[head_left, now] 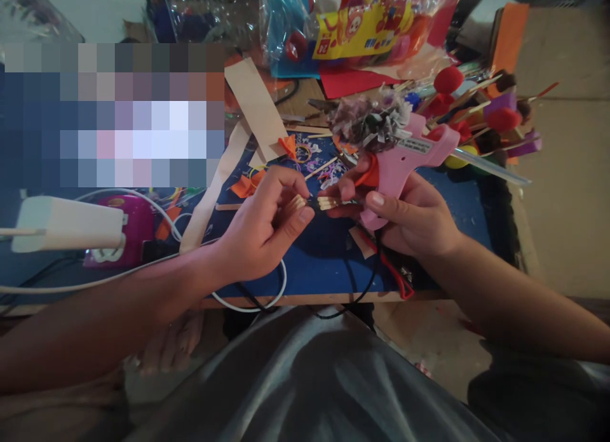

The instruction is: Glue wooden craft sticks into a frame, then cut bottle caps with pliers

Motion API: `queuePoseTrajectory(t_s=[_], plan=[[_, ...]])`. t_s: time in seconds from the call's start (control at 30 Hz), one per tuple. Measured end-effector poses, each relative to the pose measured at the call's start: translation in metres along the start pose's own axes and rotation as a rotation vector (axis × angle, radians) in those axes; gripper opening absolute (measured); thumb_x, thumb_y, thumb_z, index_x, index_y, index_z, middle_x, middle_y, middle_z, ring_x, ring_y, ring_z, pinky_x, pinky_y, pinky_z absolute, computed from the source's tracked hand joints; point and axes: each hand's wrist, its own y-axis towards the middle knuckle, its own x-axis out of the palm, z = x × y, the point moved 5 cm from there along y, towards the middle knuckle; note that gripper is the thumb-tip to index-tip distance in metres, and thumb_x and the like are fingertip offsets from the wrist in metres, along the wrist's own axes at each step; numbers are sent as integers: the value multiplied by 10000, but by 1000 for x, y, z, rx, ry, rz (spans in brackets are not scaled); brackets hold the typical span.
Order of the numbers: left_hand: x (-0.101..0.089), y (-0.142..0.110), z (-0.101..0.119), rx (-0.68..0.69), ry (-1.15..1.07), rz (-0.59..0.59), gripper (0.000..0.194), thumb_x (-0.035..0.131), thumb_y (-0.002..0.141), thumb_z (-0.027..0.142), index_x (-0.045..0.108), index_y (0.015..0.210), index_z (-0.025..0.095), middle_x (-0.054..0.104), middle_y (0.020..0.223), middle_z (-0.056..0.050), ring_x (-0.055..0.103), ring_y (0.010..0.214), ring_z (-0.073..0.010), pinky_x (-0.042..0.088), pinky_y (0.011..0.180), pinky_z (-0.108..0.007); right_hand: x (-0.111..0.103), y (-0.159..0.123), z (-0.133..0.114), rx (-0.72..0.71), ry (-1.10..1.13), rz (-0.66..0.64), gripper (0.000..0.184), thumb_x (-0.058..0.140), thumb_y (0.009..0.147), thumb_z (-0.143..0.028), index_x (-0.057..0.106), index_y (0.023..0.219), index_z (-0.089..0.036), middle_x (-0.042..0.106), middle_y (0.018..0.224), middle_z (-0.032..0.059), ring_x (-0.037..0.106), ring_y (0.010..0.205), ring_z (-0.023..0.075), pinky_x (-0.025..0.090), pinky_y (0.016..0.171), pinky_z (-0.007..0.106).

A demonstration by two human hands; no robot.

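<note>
My right hand (419,213) is wrapped round the handle of a pink hot glue gun (398,162), a clear glue stick (493,165) jutting from its back. Crumpled glittery material hides the gun's front end. Between the fingers of that same hand, pale wooden sticks (328,203) poke out toward the left. My left hand (267,223) pinches another small bunch of pale wooden sticks (298,202), its fingers closed. A narrow gap separates the two bunches. Both hands hover over the blue tabletop (305,258).
White cables and a white plug adapter (71,223) lie at left beside a purple socket box (133,223). Red-handled scissors (398,274) lie near the front edge. Scraps and card strips (257,105) clutter the middle; pompom sticks (502,118) and a craft bag (366,23) stand behind.
</note>
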Motion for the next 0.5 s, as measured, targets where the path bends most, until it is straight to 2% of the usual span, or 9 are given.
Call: queuePoseTrajectory(t_s=[0.07,0.13,0.23,0.4,0.5], plan=[[2,1,2,23,48,-45,144,650,1149,375,556,1170,268,458,759,59,411,599,-119,376,590,-310,2,-1,-1,-5,-11,-12,354,945,918,-371,696,1150,-273,721,1023,61,805,1073,297,739,978,530],[2,2,4,25,108,-54,127,705,1108,326,612,1120,241,590,813,34,508,657,-119,441,657,-312,3,-1,-1,7,-31,-16,345,945,923,-377,699,1144,-277,720,1000,53,799,1061,287,731,1003,527],[-3,6,10,37,166,11,114,769,1053,299,706,1078,207,767,968,-27,665,795,-147,535,764,-317,4,-2,0,20,-46,-11,369,959,912,-399,694,1135,-273,730,1005,56,800,1039,282,731,1017,531],[-13,8,14,-28,204,95,176,839,1041,387,867,1152,253,847,1124,-70,769,933,-191,618,779,-317,0,-1,1,22,-72,45,433,1003,862,-443,695,1124,-288,722,997,49,800,1071,305,756,962,527],[-16,6,18,38,217,105,187,871,1033,367,907,1198,288,870,1142,-68,797,989,-200,655,832,-334,1,-2,2,40,-89,31,456,999,867,-467,679,1127,-273,730,999,46,802,1065,293,745,992,520]])
